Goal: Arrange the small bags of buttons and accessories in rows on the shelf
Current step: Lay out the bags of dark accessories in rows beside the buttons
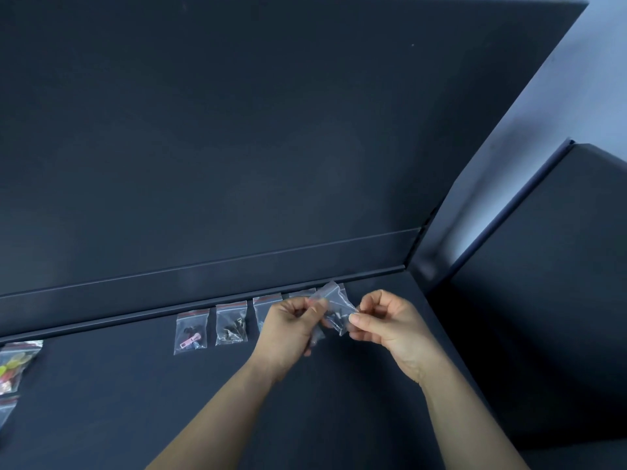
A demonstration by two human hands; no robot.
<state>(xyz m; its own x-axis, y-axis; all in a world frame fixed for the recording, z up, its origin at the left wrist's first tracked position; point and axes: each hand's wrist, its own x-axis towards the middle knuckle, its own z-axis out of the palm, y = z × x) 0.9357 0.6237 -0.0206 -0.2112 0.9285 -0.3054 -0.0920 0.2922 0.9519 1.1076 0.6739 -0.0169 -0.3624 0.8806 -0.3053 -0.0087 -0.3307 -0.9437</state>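
both hands pinch one small clear bag (336, 308) between them, lifted just above the right end of the row. the left hand (291, 322) clamps its left edge with curled fingers, and the right hand (390, 325) nips its right corner. the bag looks crumpled and slippery, so a loose pinch could drop it onto the bags beneath and knock the row crooked. the wrists hang close over those bags and could sweep them too. the row runs along the back lip of the dark shelf (101, 401): a pink zipper-pull bag (191, 332), a bag of dark metal bits (231, 323), then two more partly hidden. a bag of coloured buttons (17, 364) lies at the far left edge. a pale wall (600, 79) shows at right.
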